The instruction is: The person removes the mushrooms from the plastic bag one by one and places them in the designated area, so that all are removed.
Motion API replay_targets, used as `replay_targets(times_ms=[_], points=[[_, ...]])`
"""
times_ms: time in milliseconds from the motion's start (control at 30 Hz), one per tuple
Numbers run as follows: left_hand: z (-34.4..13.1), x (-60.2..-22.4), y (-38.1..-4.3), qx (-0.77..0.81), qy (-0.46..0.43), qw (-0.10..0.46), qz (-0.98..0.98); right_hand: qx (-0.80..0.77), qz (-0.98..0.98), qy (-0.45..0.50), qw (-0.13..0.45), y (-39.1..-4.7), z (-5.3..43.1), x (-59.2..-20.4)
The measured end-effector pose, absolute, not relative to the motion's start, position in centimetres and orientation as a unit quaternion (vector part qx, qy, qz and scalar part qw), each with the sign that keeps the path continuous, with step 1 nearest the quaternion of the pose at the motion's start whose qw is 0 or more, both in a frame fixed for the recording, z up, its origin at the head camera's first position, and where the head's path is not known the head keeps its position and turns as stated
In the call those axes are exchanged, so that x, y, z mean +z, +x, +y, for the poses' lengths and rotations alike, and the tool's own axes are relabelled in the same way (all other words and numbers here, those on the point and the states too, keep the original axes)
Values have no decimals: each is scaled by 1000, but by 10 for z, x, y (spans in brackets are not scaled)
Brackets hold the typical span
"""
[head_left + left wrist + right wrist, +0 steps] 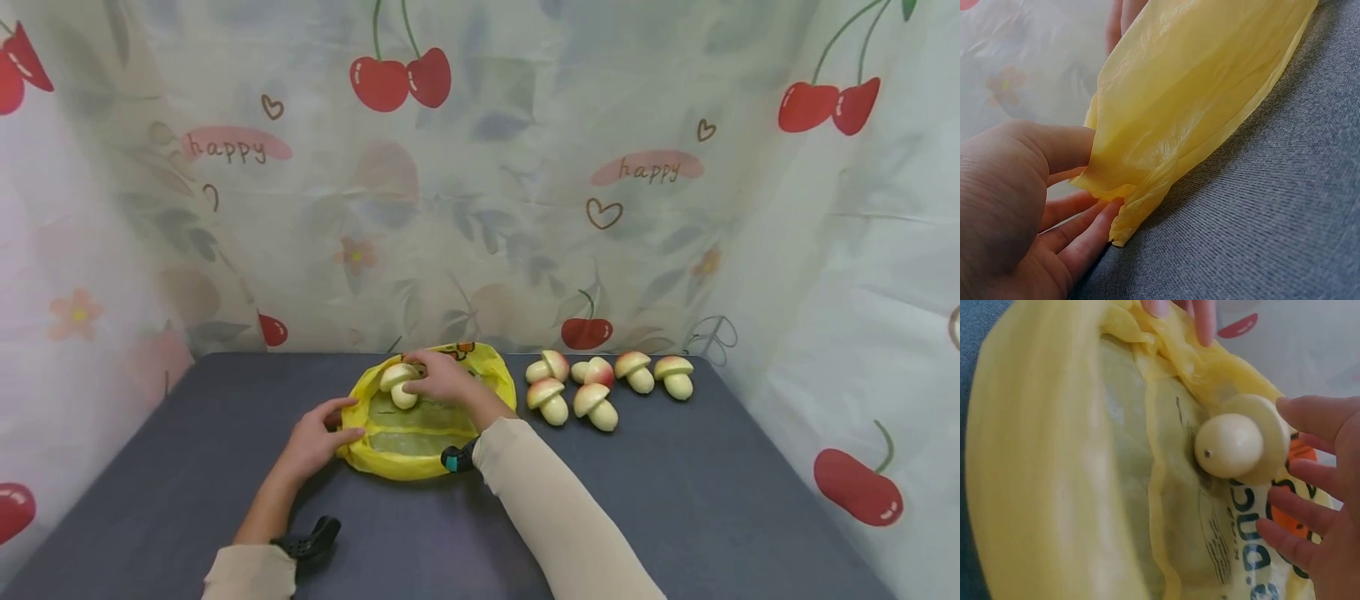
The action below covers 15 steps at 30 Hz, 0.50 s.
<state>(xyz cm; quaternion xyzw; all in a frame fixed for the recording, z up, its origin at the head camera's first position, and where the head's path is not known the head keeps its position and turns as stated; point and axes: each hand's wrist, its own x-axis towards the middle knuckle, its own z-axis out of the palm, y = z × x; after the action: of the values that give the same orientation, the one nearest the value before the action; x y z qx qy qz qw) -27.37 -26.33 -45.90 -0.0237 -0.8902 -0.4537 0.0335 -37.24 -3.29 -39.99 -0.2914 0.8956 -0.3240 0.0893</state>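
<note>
A yellow plastic bag [401, 467] lies on the table with its mouth spread wide and its rim rolled out. At its left side, my left hand [318, 437] holds the rim between thumb and fingers; the left wrist view shows the thin yellow film [1166, 125] at the fingertips. Inside the bag, toward the far left, sits one toy mushroom [403, 393] with a pale stem and a rounded cap. My right hand [450, 379] reaches over the bag beside it. In the right wrist view its fingers are spread, and the thumb tip is right at the edge of the mushroom's cap [1279, 437].
Several more toy mushrooms [596, 407] with reddish caps lie grouped right of the bag, near the dark table's [675, 500] far edge. A cherry-patterned curtain [487, 208] rises behind the table and along both sides.
</note>
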Motion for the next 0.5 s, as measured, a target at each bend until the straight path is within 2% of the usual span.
replay_targets(times_ms=[500], points=[[-262,-459,-273,-459,-26,40,-887,-268,897,-334,109,-363,-47,-404]])
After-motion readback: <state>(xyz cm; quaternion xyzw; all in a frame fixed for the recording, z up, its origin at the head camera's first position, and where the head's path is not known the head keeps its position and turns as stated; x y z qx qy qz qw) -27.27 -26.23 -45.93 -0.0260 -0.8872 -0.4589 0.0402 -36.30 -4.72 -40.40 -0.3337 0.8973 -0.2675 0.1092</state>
